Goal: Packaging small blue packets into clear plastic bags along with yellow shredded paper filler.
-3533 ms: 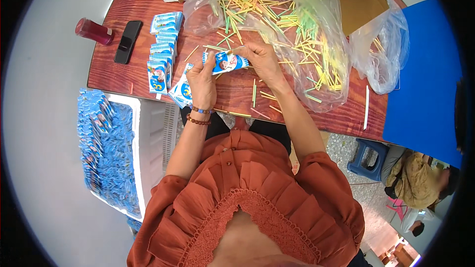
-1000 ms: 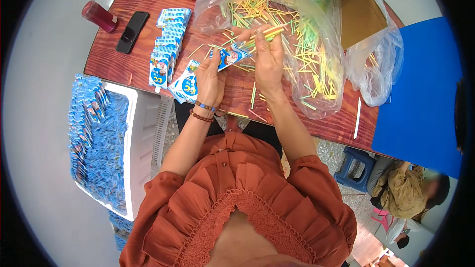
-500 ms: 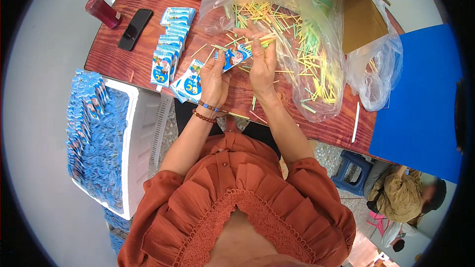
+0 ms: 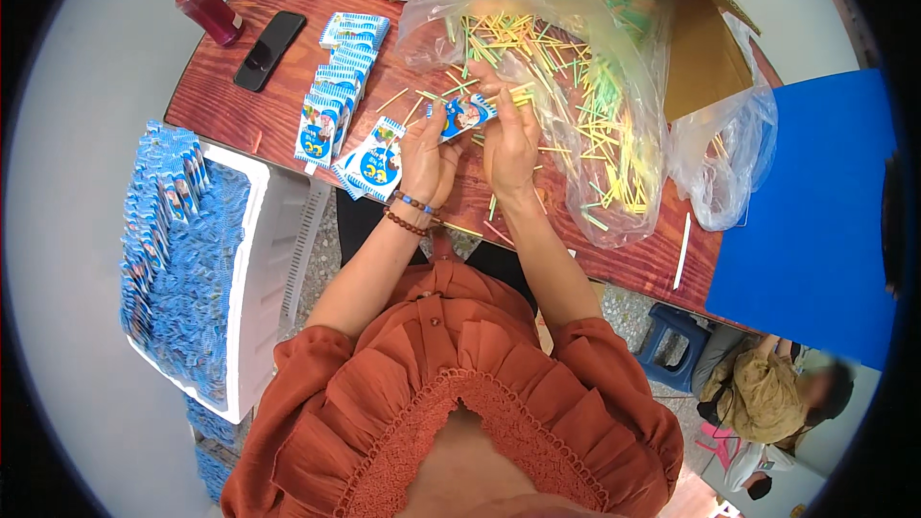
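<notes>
Over the near part of the table, my left hand (image 4: 428,163) is closed on the left end of a small blue-and-white packet (image 4: 466,115) with a cartoon print. My right hand (image 4: 512,146) pinches several thin yellow sticks (image 4: 521,93) at the packet's right end. Whether the sticks reach inside the packet is hidden by the fingers. Beside my left wrist lie flat packets (image 4: 375,165) of the same kind. A row of overlapping packets (image 4: 331,96) runs away from me, farther left.
An open clear plastic bag (image 4: 638,216) spills yellow and green sticks, with a cardboard box (image 4: 710,62) behind it. A phone (image 4: 270,51) and red-filled cup (image 4: 210,11) are at left. A white foam box (image 4: 251,221) full of packets stands lower left. A blue board (image 4: 806,221) is right.
The whole view has shifted slightly. Both hands stay together at the packet, and the right fingers have slid a little along the sticks toward its end.
</notes>
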The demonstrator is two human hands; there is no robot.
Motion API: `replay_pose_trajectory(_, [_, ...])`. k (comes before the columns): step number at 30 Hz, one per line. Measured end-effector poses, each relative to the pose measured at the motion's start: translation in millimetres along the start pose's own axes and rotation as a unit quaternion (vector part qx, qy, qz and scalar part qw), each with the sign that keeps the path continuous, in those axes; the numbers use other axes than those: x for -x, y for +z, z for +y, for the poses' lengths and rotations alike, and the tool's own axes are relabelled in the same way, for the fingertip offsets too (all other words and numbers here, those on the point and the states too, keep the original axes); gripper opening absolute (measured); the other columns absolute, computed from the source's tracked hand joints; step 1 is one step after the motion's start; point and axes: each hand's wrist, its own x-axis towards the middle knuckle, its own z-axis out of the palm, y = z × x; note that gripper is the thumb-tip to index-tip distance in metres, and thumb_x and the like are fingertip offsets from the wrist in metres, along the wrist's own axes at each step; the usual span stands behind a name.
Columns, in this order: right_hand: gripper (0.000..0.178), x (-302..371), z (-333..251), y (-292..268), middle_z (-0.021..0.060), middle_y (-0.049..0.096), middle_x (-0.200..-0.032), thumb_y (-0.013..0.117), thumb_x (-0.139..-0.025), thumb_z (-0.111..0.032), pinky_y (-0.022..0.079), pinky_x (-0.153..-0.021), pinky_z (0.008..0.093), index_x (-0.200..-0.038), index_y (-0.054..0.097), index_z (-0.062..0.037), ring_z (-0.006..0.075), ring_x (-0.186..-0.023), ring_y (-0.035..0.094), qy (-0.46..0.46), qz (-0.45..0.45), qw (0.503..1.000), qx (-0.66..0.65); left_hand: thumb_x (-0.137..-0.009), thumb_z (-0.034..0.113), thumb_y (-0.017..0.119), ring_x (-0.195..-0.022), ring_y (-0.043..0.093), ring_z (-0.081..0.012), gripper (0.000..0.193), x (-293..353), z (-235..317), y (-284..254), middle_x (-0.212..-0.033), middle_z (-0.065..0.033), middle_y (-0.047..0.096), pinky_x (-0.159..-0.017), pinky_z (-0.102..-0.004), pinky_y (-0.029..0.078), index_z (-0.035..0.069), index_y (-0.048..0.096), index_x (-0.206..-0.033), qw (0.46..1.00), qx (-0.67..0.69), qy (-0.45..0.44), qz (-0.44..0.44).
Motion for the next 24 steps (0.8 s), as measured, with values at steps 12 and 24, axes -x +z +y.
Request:
replay_pose_trajectory(12, [0.030,-5,-9,-3,0.0159,0.057,-0.128,0.047,-0.099,-0.023,0.036,-0.103,0.0328,-0.114,0.057,0.0010,0.0196,-0.120,0.049,-0.057,-0.005,0.983,0.176,-0.098,0.026,0.055,-0.088,0.063,-0.0143,0.023,-2,-7,-3,-0.099,-0.0058,0.068,-0.075,-0.0299,0.050,0.004,0.063,-0.101,0.999,0.007,-0.042,-0.001])
replay_pose_trajectory(24, [0.029,-29,-1,-13,0.0209,0.053,-0.130,0.044,-0.101,-0.022,0.037,-0.106,0.0417,-0.110,0.055,0.0032,0.0293,-0.127,0.046,-0.013,0.049,0.994,-0.097,-0.099,0.025,0.053,-0.090,0.062,-0.0158,0.026,-18,-17,6,-0.103,-0.0070,0.066,-0.075,-0.0308,0.052,0.003,0.060,-0.111,0.997,0.060,-0.056,-0.010])
